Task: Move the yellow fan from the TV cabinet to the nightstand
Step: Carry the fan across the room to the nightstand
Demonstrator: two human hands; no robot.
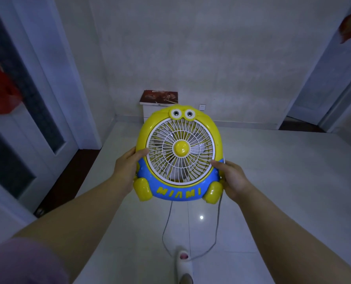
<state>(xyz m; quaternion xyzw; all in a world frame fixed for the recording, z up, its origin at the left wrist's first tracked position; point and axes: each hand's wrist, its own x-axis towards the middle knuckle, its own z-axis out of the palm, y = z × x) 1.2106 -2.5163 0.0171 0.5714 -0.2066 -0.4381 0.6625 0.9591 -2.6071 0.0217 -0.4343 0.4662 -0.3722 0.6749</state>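
Observation:
The yellow fan (179, 154) has a blue base, a white grille and two cartoon eyes on top. I hold it upright in the air at the centre of the view. My left hand (127, 171) grips its left side and my right hand (232, 179) grips its right side. Its grey cord (167, 228) hangs in a loop down toward the floor. Straight ahead against the far wall stands a small white nightstand (148, 112), partly hidden behind the fan, with a dark red book (160, 97) on top.
Glossy white floor tiles (272, 181) stretch to the wall. A glass-panelled white door (27, 111) is on the left and a doorway (322, 103) on the right. My slippered foot (183, 263) shows at the bottom. A wall socket (202, 107) sits right of the nightstand.

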